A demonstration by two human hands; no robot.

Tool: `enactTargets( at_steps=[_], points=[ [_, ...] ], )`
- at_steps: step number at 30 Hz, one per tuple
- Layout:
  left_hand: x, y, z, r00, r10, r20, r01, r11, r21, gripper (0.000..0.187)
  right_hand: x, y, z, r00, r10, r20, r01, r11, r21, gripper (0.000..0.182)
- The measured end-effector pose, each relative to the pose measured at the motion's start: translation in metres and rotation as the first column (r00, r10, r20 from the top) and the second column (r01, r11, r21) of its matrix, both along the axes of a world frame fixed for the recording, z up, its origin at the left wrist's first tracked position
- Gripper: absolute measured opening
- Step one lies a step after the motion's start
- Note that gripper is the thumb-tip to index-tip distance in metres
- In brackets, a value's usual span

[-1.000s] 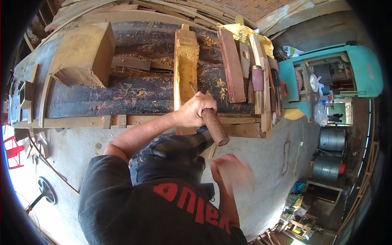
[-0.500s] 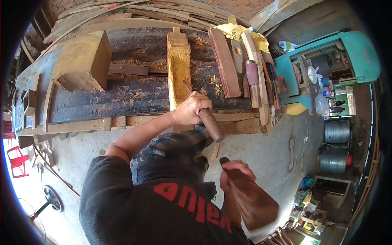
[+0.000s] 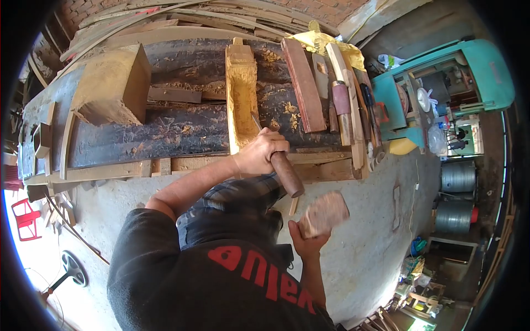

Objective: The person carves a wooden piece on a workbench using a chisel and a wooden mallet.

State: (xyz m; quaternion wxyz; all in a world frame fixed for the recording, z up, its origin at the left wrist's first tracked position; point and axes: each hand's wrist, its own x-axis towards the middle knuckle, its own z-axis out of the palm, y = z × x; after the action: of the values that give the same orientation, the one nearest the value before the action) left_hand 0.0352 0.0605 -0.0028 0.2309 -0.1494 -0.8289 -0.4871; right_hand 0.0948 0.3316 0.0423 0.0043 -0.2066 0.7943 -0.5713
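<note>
A chisel with a round brown wooden handle point(image 3: 287, 175) is gripped in my left hand point(image 3: 260, 152). Its metal blade points into the carved hollow of a long yellow wooden piece point(image 3: 234, 105), near the end closest to me. My right hand point(image 3: 309, 241) is wrapped round a wooden mallet point(image 3: 326, 214), partly blurred, whose block stands apart from the chisel handle, below and to the right of it. Yellow chips point(image 3: 291, 115) are scattered on the dark log bench point(image 3: 187, 128) beside the piece.
A large wooden block point(image 3: 107, 83) sits on the bench's left part. To the right lie a reddish board point(image 3: 303, 85), a chisel with a purplish handle point(image 3: 341, 98) and other tools. Farther right stands a teal machine point(image 3: 488, 74), with metal drums point(image 3: 458, 176) below it.
The mallet has swung up from the lower right towards the chisel handle, with my right hand still round it. My left hand and the chisel have shifted slightly towards me.
</note>
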Motion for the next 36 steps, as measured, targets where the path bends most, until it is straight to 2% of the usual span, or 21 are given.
enactTargets(
  at_steps=[2,6,7,9,10,11,12,16,17,20,22,24,25,26,27,29,31,32,34,35,36],
  points=[
    [-0.003,0.001,-0.002,1.0,0.005,0.018,-0.006,0.999,0.047,0.021,-0.008,-0.004,0.017,0.985,0.059,-0.164,-0.034,0.988,0.152,0.061],
    [-0.008,-0.002,0.005,0.998,0.011,0.056,-0.014,0.998,0.063,0.021,-0.01,0.01,0.039,0.996,0.01,-0.09,-0.003,0.997,0.08,0.065],
    [-0.009,-0.001,0.007,0.999,0.026,0.04,-0.03,0.995,0.092,0.02,-0.016,0.02,0.05,0.969,0.195,-0.15,-0.181,0.978,0.101,0.067],
    [-0.013,-0.001,0.009,0.998,0.051,0.045,-0.057,0.989,0.136,0.019,-0.011,-0.012,0.056,0.922,0.168,-0.349,-0.243,0.953,-0.183,0.059],
    [-0.014,-0.001,0.011,0.998,0.047,0.05,-0.053,0.989,0.14,0.019,-0.016,-0.013,0.045,0.924,0.166,-0.344,-0.238,0.954,-0.181,0.059],
    [-0.015,-0.001,0.013,0.995,0.053,0.081,-0.065,0.986,0.152,0.019,-0.021,-0.008,0.025,0.956,0.166,-0.241,-0.145,0.984,0.105,0.053],
    [-0.017,-0.001,0.015,0.992,0.059,0.11,-0.076,0.984,0.163,0.019,-0.024,-0.014,0.022,0.981,0.134,-0.144,-0.068,0.919,0.389,0.048],
    [-0.029,-0.011,-0.008,0.988,0.146,0.052,-0.144,0.989,-0.04,0.019,-0.025,-0.021,0.031,0.999,-0.01,0.035,-0.001,0.953,0.304,0.032],
    [-0.031,-0.011,-0.015,0.988,0.151,0.032,-0.15,0.988,-0.044,0.02,-0.023,-0.005,0.031,0.949,0.201,-0.241,-0.077,0.894,0.441,0.034],
    [-0.024,-0.011,-0.004,0.977,0.209,0.052,-0.207,0.978,-0.04,0.027,-0.005,-0.006,0.047,0.997,0.076,-0.001,-0.074,0.978,0.197,0.044],
    [-0.02,-0.01,0.003,0.977,0.215,-0.006,-0.215,0.977,0.008,0.021,-0.01,0.002,0.038,0.937,0.245,-0.249,-0.118,0.893,0.434,0.052],
    [-0.013,-0.005,0.007,0.99,0.14,-0.032,-0.137,0.988,0.071,0.02,-0.012,0.003,0.033,0.81,0.391,-0.437,-0.043,0.783,0.621,0.06],
    [-0.011,-0.001,0.008,0.991,0.134,-0.018,-0.132,0.988,0.082,0.019,-0.008,-0.001,0.033,0.976,0.145,-0.16,-0.077,0.925,0.372,0.059],
    [-0.011,-0.001,0.01,0.99,0.137,-0.018,-0.135,0.987,0.083,0.019,-0.007,-0.005,0.035,0.978,-0.032,0.205,0.011,0.994,0.106,0.059],
    [-0.01,0.0,0.014,0.991,0.13,0.013,-0.131,0.985,0.112,0.018,-0.01,-0.008,0.043,0.981,-0.017,0.195,-0.022,0.981,0.195,0.069],
    [-0.012,-0.001,0.018,0.992,0.119,0.042,-0.124,0.982,0.142,0.017,-0.01,-0.008,0.054,0.986,-0.02,0.166,-0.013,0.981,0.194,0.068],
    [-0.017,-0.006,0.019,0.99,0.127,0.054,-0.133,0.984,0.115,0.028,-0.016,-0.001,0.066,0.99,-0.022,0.14,-0.005,0.982,0.191,0.066],
    [-0.019,-0.008,0.019,0.99,0.126,0.057,-0.132,0.985,0.114,0.028,-0.023,0.01,0.075,0.968,0.233,-0.093,-0.2,0.94,0.278,0.065],
    [-0.022,-0.013,0.021,0.989,0.015,0.145,-0.059,0.95,0.306,0.025,-0.019,-0.002,0.075,0.949,0.284,-0.136,-0.281,0.959,0.043,0.052],
    [-0.021,-0.015,0.027,0.992,0.01,0.128,-0.049,0.952,0.304,0.022,-0.017,-0.008,0.075,0.935,0.314,-0.163,-0.328,0.942,-0.068,0.046],
    [-0.02,-0.016,0.027,0.992,0.01,0.125,-0.048,0.952,0.303,0.022,-0.02,-0.009,0.07,0.933,0.313,-0.18,-0.314,0.949,0.025,0.042]
  ],
)
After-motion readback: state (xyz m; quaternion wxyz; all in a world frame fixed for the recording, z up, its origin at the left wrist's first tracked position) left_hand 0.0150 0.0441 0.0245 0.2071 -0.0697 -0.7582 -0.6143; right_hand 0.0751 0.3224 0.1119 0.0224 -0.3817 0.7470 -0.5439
